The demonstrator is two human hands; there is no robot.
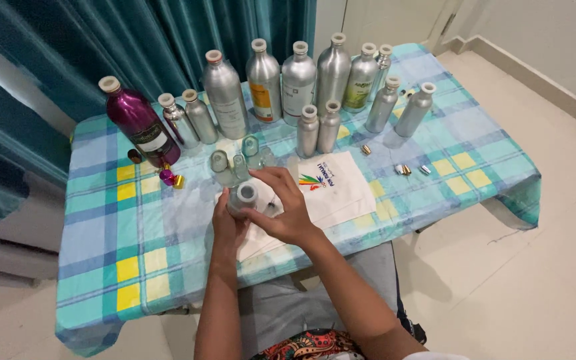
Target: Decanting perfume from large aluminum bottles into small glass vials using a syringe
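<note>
Both hands at bench near edge, over white cloth (338, 187). Left hand (225, 223) grip closed around small clear bottle (243, 198); right hand (285, 203) fingers pinch its top. Silver bottles (299, 83) line far edge, purple bottle (138, 123) far-left.

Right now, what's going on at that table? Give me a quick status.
Left hand grips small silver bottle. Right hand at its top. Small glass vials close behind; tall metal bottles along the back.

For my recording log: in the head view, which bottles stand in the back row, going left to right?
purple bottle → two small silver bottles → large silver bottle → orange-labelled silver bottle → white-labelled silver bottle → tall plain silver bottle → green-labelled silver bottle.
</note>
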